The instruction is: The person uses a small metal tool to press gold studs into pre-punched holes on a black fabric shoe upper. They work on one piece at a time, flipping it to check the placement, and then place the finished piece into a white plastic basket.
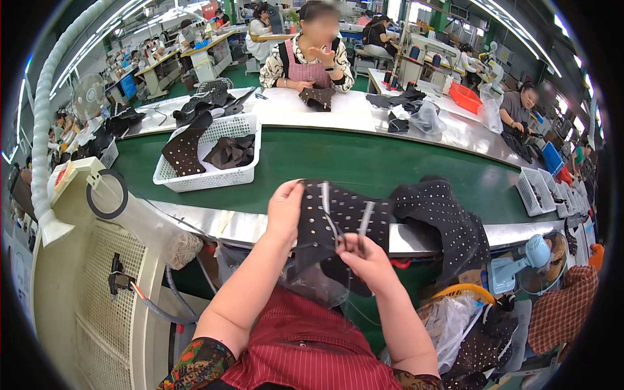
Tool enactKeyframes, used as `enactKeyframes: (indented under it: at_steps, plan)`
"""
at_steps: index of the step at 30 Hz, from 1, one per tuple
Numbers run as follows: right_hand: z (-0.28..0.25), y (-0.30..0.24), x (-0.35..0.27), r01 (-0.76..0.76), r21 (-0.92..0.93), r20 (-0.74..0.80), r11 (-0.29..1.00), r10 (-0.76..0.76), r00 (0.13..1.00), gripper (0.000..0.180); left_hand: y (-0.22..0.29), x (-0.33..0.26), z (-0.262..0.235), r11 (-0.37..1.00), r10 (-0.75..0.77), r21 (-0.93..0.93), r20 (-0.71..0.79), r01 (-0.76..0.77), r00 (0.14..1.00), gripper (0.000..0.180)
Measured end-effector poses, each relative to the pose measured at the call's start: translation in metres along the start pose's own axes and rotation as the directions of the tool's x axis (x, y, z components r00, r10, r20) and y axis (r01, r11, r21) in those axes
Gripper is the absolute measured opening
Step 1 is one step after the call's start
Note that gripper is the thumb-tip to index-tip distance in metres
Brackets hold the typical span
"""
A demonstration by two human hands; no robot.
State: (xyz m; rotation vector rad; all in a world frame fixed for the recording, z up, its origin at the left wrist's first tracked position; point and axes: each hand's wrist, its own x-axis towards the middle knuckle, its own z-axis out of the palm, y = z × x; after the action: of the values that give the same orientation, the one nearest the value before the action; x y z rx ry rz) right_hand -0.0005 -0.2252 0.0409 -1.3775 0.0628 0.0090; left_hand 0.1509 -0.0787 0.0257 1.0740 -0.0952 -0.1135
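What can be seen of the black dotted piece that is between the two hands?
The black piece looks like fabric, shiny-dotted, with two pale narrow strips running down it. It is spread and raised over the near side of the green belt. The left hand grips its upper left edge; the right hand is at its lower part, where details blur.

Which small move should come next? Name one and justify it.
Probably draw the studded black fabric piece a little flatter: the left hand grips its upper left corner, the right hand seems to pinch dark material lower down across its front, and its lower part appears to hang loose.
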Motion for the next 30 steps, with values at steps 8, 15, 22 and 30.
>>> enactKeyframes:
  at_steps: [8,15,22,30]
  plan:
    - [-0.015,0.090,0.080,0.002,-0.434,-0.026,0.901,-0.015,1.000,0.029,-0.062,0.029,-0.099,0.659,0.285,0.745,-0.118,-0.105,0.951,0.018]
    - [-0.010,0.081,0.078,-0.189,-0.390,-0.066,0.901,0.178,0.982,0.026,-0.073,0.022,-0.104,0.500,0.315,0.857,-0.050,-0.121,0.948,0.018]
    - [-0.017,0.059,0.102,-0.399,-0.330,0.004,0.855,0.425,0.905,0.023,-0.071,0.023,-0.101,0.498,0.314,0.862,-0.071,-0.100,0.947,0.019]
    - [-0.019,0.063,0.103,-0.392,-0.315,0.019,0.864,0.419,0.908,0.021,-0.070,0.023,-0.099,0.452,0.334,0.883,-0.035,-0.127,0.942,0.018]
